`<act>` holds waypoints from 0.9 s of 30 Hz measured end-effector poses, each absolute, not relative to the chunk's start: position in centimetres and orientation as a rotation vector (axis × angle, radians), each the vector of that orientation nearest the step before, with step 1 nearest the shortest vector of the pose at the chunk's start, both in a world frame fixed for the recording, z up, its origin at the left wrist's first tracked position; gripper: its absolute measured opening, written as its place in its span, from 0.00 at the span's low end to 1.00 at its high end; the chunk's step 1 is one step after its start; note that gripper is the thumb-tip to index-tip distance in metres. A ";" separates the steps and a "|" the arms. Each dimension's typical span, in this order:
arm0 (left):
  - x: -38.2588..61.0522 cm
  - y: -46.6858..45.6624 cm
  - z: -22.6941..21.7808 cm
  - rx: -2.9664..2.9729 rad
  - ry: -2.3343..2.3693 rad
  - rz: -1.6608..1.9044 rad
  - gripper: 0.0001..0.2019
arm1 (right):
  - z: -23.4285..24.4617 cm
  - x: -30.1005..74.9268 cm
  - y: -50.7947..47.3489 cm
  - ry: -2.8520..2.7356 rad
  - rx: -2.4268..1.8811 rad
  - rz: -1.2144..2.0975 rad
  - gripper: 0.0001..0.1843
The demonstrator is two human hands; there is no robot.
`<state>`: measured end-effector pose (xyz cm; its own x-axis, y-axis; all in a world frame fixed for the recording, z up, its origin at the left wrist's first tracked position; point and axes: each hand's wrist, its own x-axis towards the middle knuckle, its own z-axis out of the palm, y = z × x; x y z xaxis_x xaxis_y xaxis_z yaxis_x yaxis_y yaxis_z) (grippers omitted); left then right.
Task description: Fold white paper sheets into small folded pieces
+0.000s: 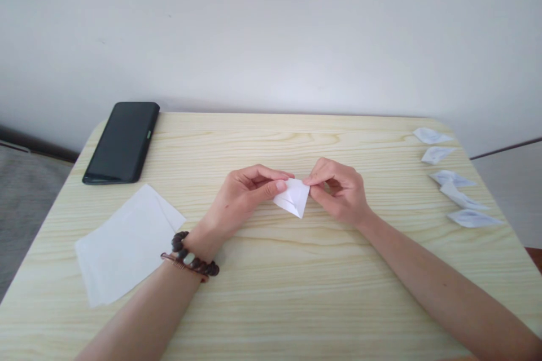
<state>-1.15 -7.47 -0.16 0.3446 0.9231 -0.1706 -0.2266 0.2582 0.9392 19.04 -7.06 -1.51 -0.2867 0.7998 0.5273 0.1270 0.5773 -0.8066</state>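
Observation:
A small folded white paper piece [293, 198] is held just above the middle of the light wooden table [271, 304]. My left hand [248, 194] pinches its left side between thumb and fingers; a dark bead bracelet sits on that wrist. My right hand [339, 190] pinches the paper's upper right corner with its fingers curled. The paper forms a downward-pointing triangle with creases across it.
A black phone [122, 142] lies face up at the far left corner. A stack of white paper sheets [125, 245] lies near the left edge. Several folded white paper shapes [453, 180] line the right edge. A plain wall stands behind the table.

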 end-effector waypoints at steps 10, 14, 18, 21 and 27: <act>-1.2 -7.5 0.0 1.015 0.872 0.941 0.05 | -0.9 19.1 -7.0 -1.835 -0.808 0.719 0.07; -1.2 -7.5 0.0 1.042 0.889 0.928 0.06 | -0.7 19.0 -7.2 -1.853 -0.837 0.707 0.07; -1.2 -7.5 0.0 1.063 0.900 0.930 0.07 | -1.0 18.9 -7.3 -1.886 -0.867 0.684 0.08; -1.2 -7.5 0.0 1.068 0.892 0.933 0.06 | -1.1 18.9 -7.3 -1.891 -0.832 0.626 0.09; -1.2 -7.5 -0.1 1.100 0.885 0.937 0.05 | -1.2 18.8 -7.1 -1.872 -0.768 0.604 0.07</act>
